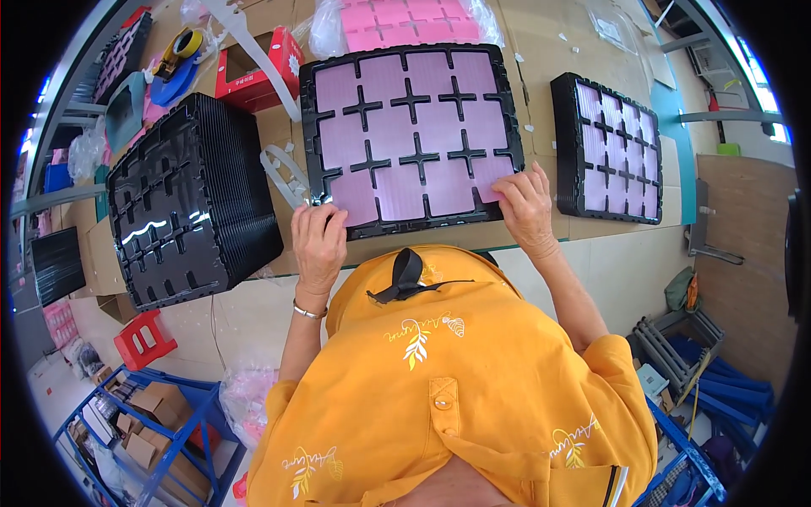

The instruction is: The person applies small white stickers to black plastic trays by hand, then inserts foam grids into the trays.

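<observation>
A black plastic tray (309, 127) with cross-shaped dividers lies on the cardboard-covered table straight in front of me. Lilac sheeting (393, 131) shows between its dividers. My left hand (318, 245) is at the tray's near left corner, fingers curled over the rim. At the near right corner, my right hand (528, 207) pinches the edge between thumb and fingers; whether it grips the sheeting as well as the rim I cannot tell. A tall stack of empty black trays (236, 190) stands to the left. On the right sits another black tray (568, 152) with lilac sheeting.
Behind the tray lie a bright pink sheet (405, 25) and clear plastic bags (328, 29). A red box (287, 63) and a yellow tape roll (187, 44) are at the back left. Below left are a red plastic stool (148, 338) and a blue-framed cart (182, 435) with cardboard boxes.
</observation>
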A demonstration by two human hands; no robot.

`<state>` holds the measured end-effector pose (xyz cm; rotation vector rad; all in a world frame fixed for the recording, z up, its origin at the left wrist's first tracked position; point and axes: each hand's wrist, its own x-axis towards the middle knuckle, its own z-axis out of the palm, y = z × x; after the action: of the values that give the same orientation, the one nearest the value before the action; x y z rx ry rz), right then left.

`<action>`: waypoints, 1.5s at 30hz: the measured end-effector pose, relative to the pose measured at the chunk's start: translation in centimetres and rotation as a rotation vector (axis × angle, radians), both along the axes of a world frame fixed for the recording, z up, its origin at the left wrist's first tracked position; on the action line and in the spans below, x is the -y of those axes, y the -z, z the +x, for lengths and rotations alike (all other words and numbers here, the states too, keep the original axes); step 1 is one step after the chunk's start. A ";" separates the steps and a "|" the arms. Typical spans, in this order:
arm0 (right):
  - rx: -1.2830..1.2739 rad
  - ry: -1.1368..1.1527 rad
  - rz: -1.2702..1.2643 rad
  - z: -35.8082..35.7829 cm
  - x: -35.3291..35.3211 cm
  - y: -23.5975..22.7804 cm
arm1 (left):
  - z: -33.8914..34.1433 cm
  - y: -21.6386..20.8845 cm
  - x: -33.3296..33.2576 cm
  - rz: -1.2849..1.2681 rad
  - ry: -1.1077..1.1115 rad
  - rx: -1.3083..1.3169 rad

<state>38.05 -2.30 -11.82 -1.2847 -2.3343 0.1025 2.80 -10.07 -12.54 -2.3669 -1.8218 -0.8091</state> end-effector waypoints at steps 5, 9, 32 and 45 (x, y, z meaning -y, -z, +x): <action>0.100 -0.001 -0.017 0.2 0.5 -0.3 | 0.1 -1.4 0.2 -0.091 0.012 -0.017; 0.105 0.011 -0.043 2.3 2.1 -2.0 | -1.7 -2.4 2.3 -0.126 0.071 -0.051; 0.329 -0.330 -0.069 0.7 -0.8 -0.9 | -0.5 -1.1 -1.5 -0.207 0.269 -0.207; 0.328 -0.347 -0.148 2.5 -2.3 -1.1 | -1.9 -1.6 -2.4 -0.213 0.266 -0.163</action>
<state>40.58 0.03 -10.71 -1.0081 -2.8650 0.1919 0.91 -7.69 -10.93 -2.7577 -1.6254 -0.4390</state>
